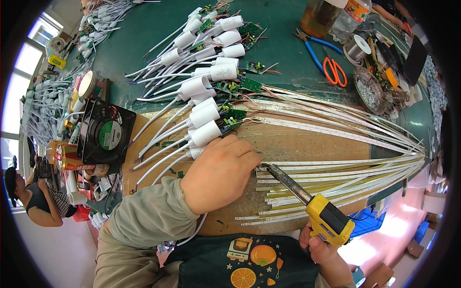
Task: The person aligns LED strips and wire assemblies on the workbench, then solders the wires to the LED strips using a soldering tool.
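Mid-frame, the left hand curls; I cannot tell its hold. Lower right, the right hand grips a soldering iron.

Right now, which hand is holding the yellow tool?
The right hand: it holds the yellow soldering iron by its handle; the left hand is near the iron's tip.

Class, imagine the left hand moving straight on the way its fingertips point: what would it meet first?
Probably the soldering iron's tip, just right of the left hand's fingertips, with the pale strips beyond. Depth is unclear from this single view, so a strip end might come first.
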A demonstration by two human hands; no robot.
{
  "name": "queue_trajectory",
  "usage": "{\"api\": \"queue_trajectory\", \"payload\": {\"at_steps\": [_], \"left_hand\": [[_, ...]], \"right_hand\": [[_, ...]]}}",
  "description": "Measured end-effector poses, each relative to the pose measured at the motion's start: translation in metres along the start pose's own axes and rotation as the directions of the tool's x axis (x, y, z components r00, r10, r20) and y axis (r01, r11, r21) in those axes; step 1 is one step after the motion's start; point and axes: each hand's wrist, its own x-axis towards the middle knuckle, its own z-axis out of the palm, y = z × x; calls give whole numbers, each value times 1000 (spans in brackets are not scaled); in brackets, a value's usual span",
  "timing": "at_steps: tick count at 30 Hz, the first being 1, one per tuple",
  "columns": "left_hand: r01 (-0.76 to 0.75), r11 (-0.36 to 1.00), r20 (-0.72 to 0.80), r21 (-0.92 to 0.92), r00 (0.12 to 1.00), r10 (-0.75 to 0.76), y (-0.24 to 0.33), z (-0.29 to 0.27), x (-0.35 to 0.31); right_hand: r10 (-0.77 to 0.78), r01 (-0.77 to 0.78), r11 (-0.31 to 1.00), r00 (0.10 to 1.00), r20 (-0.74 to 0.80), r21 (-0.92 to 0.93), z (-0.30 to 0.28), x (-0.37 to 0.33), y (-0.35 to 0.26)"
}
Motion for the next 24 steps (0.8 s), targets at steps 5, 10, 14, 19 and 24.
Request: {"api": "queue_trajectory", "payload": {"at_steps": [5,10,14,19,24], "left_hand": [[-1,1000,2,0,1000,1,-1,0,-1],[-1,1000,18,6,1000,1,0,0,0],[-9,1000,23,0,1000,9,1,-2,3],[-16,1000,0,-12,1000,16,0,-2,4],[-23,1000,-22,8,999,23,3,-3,3]], "right_hand": [[27,-27,1000,1000,-10,15,-1,-1,3],[24,-17,991,999,-49,131,9,3,-11],[-7,12,979,1000,-29,204,10,4,-20],[-31,53,986,990,-140,157,2,10,-20],[-281,373,909,878,-389,187,-31,39,-46]]}}
